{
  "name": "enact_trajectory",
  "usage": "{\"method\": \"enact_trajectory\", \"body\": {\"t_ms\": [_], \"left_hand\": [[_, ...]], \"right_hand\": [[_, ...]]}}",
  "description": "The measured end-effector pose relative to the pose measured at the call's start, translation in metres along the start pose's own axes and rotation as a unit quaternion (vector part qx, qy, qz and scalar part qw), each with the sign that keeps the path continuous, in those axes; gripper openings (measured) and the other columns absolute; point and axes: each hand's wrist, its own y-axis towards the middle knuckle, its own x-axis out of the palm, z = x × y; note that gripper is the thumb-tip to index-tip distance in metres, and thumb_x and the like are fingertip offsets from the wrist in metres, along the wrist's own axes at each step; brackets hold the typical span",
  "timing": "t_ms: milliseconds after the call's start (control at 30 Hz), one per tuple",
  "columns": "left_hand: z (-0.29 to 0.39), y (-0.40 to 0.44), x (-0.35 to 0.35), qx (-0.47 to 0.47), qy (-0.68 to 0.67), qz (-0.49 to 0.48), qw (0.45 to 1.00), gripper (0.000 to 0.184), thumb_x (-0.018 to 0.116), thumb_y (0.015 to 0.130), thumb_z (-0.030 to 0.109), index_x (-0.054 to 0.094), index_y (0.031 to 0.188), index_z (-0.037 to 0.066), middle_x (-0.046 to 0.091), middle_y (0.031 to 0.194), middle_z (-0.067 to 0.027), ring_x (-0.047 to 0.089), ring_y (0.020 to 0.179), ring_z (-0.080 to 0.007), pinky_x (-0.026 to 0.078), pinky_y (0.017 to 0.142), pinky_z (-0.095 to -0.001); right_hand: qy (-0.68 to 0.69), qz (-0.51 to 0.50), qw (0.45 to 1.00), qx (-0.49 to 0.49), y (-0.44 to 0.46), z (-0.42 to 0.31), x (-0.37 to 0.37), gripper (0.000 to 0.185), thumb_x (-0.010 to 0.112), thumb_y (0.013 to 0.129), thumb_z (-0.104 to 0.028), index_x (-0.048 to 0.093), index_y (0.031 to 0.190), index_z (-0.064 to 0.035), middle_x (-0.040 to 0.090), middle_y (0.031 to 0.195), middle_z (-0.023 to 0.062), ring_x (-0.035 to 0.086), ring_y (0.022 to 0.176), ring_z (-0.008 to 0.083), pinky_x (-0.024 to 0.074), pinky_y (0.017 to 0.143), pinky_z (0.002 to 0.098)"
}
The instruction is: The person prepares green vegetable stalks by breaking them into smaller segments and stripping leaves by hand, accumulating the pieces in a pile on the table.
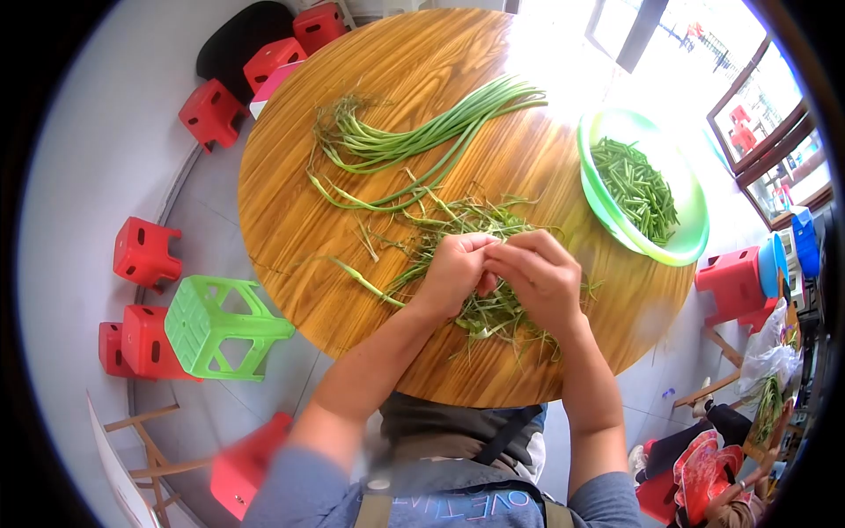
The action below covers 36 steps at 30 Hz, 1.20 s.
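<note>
My left hand (457, 275) and my right hand (538, 274) meet above the table, fingertips pinched together. Whatever lies between the fingers is too small and covered to make out. Beneath them spreads a heap of green and pale trimmings (493, 319), thin and tangled. One garlic scape (363, 280) with a pale tip sticks out to the left, its other end passing behind my left wrist. Beyond the heap lies a bundle of long garlic scapes (431, 123), their withered tips to the left. On the right, a green basin (602, 201) holds short green pieces (635, 189).
The round wooden table (299, 176) reaches my waist. Red stools (146, 251) and a green stool (216, 321) stand along the left. Another person (704, 475) sits at lower right, near a plastic bag (771, 356) and more green stems. Bright glass doors (766, 123) are at upper right.
</note>
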Motion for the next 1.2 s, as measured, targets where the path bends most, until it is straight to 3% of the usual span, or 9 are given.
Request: {"method": "enact_trajectory", "body": {"t_ms": [200, 533, 633, 733, 767, 867, 967, 1067, 1200], "left_hand": [[0.007, -0.003, 0.003, -0.003, -0.059, -0.052, 0.997, 0.018, 0.046, 0.088, 0.011, 0.061, 0.088, -0.001, 0.056, 0.066, -0.0036, 0.049, 0.051, -0.0093, 0.037, 0.044, -0.0211], [0.031, -0.014, 0.002, -0.006, -0.151, -0.095, 0.984, 0.024, 0.048, 0.094, 0.017, 0.057, 0.108, 0.001, 0.059, 0.074, -0.0045, 0.049, 0.056, -0.0068, 0.038, 0.048, -0.0196], [0.025, -0.009, 0.000, -0.001, -0.113, -0.119, 0.986, 0.026, 0.047, 0.094, 0.014, 0.053, 0.114, -0.001, 0.060, 0.076, -0.0045, 0.048, 0.059, -0.0065, 0.038, 0.051, -0.0189], [0.019, -0.008, 0.004, 0.004, -0.073, -0.110, 0.991, 0.029, 0.044, 0.095, 0.016, 0.050, 0.118, 0.000, 0.059, 0.080, -0.0030, 0.047, 0.062, -0.0052, 0.036, 0.054, -0.0179], [0.017, -0.007, 0.003, 0.004, -0.061, -0.110, 0.992, 0.029, 0.045, 0.095, 0.015, 0.050, 0.118, -0.001, 0.060, 0.081, -0.0033, 0.047, 0.062, -0.0054, 0.037, 0.055, -0.0181], [0.015, -0.006, 0.003, 0.008, -0.011, -0.105, 0.994, 0.028, 0.046, 0.094, 0.013, 0.051, 0.117, -0.002, 0.061, 0.085, -0.0041, 0.049, 0.065, -0.0059, 0.040, 0.057, -0.0189], [0.017, -0.007, 0.005, 0.014, 0.043, -0.097, 0.994, 0.026, 0.048, 0.093, 0.012, 0.054, 0.113, -0.003, 0.062, 0.087, -0.0055, 0.051, 0.067, -0.0064, 0.042, 0.059, -0.0200], [0.016, -0.008, 0.010, 0.003, 0.047, -0.082, 0.995, 0.022, 0.050, 0.092, 0.013, 0.058, 0.106, -0.003, 0.062, 0.084, -0.0060, 0.053, 0.066, -0.0066, 0.044, 0.058, -0.0202], [0.014, -0.007, 0.008, -0.036, 0.075, -0.054, 0.995, 0.020, 0.053, 0.091, 0.016, 0.062, 0.094, -0.002, 0.061, 0.074, -0.0043, 0.054, 0.059, -0.0065, 0.043, 0.053, -0.0197]], "right_hand": [[-0.074, 0.018, 0.996, -0.046, 0.003, -0.002, -0.006, 0.022, 0.071, 0.066, -0.002, 0.067, 0.088, -0.0057, 0.057, 0.080, 0.0052, 0.058, 0.069, 0.0198, 0.0470, 0.059, 0.0294], [-0.029, 0.054, 0.988, 0.144, 0.008, 0.030, -0.055, 0.010, 0.069, 0.076, -0.004, 0.066, 0.084, 0.0008, 0.059, 0.081, 0.0042, 0.053, 0.066, 0.0093, 0.0430, 0.057, 0.0217], [-0.043, 0.297, 0.920, 0.253, 0.009, 0.037, -0.058, 0.022, 0.064, 0.083, -0.007, 0.061, 0.104, -0.0013, 0.060, 0.085, 0.0026, 0.053, 0.070, 0.0086, 0.0426, 0.062, 0.0208], [-0.063, 0.387, 0.888, 0.241, 0.020, 0.027, -0.053, 0.024, 0.064, 0.084, -0.009, 0.060, 0.107, -0.0026, 0.059, 0.085, 0.0018, 0.053, 0.070, 0.0081, 0.0426, 0.062, 0.0206], [-0.040, 0.317, 0.892, 0.320, 0.016, 0.027, -0.054, 0.024, 0.064, 0.083, -0.010, 0.060, 0.106, -0.0023, 0.058, 0.086, 0.0017, 0.053, 0.070, 0.0072, 0.0437, 0.062, 0.0205], [0.131, 0.031, 0.919, 0.371, 0.010, 0.024, -0.046, 0.020, 0.065, 0.083, -0.010, 0.061, 0.101, -0.0018, 0.058, 0.084, 0.0009, 0.053, 0.068, 0.0061, 0.0438, 0.061, 0.0199], [0.266, -0.011, 0.893, 0.362, 0.005, 0.019, -0.025, 0.015, 0.066, 0.081, -0.006, 0.063, 0.094, -0.0006, 0.058, 0.080, 0.0001, 0.053, 0.067, 0.0053, 0.0429, 0.059, 0.0191], [0.248, 0.033, 0.927, 0.280, 0.002, 0.022, -0.019, 0.009, 0.067, 0.078, -0.002, 0.064, 0.086, -0.0006, 0.057, 0.078, -0.0003, 0.053, 0.067, 0.0053, 0.0425, 0.057, 0.0193], [0.000, 0.070, 0.988, 0.136, 0.005, 0.017, -0.020, 0.009, 0.067, 0.075, 0.001, 0.064, 0.084, -0.0014, 0.057, 0.079, 0.0031, 0.056, 0.065, 0.0104, 0.0448, 0.056, 0.0226]]}}
